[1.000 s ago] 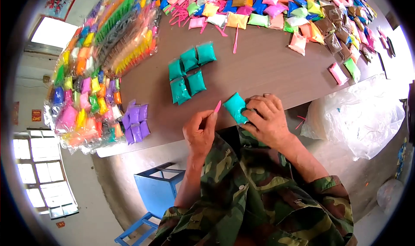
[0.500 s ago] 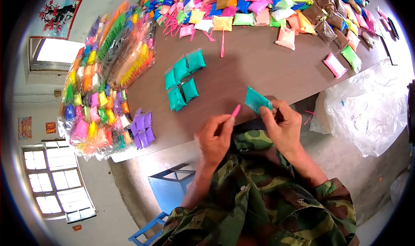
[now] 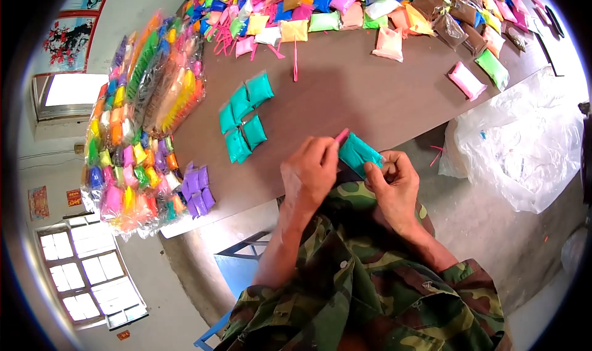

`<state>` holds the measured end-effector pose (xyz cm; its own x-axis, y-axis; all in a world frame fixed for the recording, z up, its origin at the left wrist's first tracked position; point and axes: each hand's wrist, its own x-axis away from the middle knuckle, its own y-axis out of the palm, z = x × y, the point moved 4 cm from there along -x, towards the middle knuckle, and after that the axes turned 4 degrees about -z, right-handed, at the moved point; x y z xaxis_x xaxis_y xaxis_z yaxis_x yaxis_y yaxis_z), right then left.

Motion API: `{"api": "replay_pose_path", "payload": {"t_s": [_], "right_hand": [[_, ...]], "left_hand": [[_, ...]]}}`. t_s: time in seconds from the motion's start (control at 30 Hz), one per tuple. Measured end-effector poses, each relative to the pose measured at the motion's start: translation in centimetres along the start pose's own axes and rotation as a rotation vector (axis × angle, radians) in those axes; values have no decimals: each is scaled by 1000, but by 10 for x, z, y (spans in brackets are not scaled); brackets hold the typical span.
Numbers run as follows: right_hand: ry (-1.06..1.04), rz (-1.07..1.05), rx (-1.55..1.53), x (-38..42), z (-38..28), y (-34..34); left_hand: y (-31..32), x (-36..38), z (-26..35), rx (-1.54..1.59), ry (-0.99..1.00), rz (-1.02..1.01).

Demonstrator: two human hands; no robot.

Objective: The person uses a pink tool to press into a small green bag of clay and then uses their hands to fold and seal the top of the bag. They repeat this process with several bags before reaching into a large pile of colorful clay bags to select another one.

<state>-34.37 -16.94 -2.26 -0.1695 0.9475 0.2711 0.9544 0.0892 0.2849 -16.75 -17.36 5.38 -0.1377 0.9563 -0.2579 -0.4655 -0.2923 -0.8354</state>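
Note:
In my right hand (image 3: 396, 187) is a teal packet (image 3: 357, 153), pinched at its near right end between thumb and fingers. My left hand (image 3: 311, 171) is closed on a slim pink plastic stick (image 3: 342, 136), whose tip pokes out beyond the fingers. That tip is right at the far left corner of the packet. Most of the stick is hidden in the hand. On the table (image 3: 345, 73) ahead and to the left lies a group of several teal packets (image 3: 240, 111), set close together in rows.
A heap of packets in many colours (image 3: 324, 22) covers the table's far side. Another pink stick (image 3: 295, 64) lies before it. Clear bags of coloured packets (image 3: 145, 147) and purple packets (image 3: 197, 190) are at left. A clear plastic bag (image 3: 515, 147) hangs at right by the edge.
My left hand has moved up and right, bringing the pink stick to the teal packet. The packet has turned and shifted slightly left in my right hand. The view has shifted a little.

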Motion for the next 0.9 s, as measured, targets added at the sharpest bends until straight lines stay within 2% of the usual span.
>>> {"api": "replay_pose_path", "payload": {"t_s": [0.13, 0.17, 0.27, 0.37, 0.6, 0.7, 0.77, 0.87, 0.9], "right_hand": [[4, -2, 45, -1, 0, -1], [-2, 5, 37, -1, -1, 0], [14, 7, -1, -3, -7, 0], [-43, 6, 105, -4, -13, -1], [-72, 30, 135, -5, -11, 4], [-25, 14, 146, -2, -12, 3], [-63, 21, 142, -5, -9, 3], [-78, 17, 91, -6, -8, 4], [-75, 23, 95, -4, -8, 4]], "left_hand": [[-13, -7, 9, 100, -52, 10], [-12, -4, 18, 67, 51, -15], [4, 10, 35, 139, 95, -87], [6, 5, 31, 66, 77, -90], [-4, -6, 20, -48, 42, -48], [-1, 5, 29, 81, 15, -54], [2, 9, 33, 152, 79, -133], [-1, 6, 21, 2, 83, -55], [-4, 4, 15, -14, 26, -68]]}}
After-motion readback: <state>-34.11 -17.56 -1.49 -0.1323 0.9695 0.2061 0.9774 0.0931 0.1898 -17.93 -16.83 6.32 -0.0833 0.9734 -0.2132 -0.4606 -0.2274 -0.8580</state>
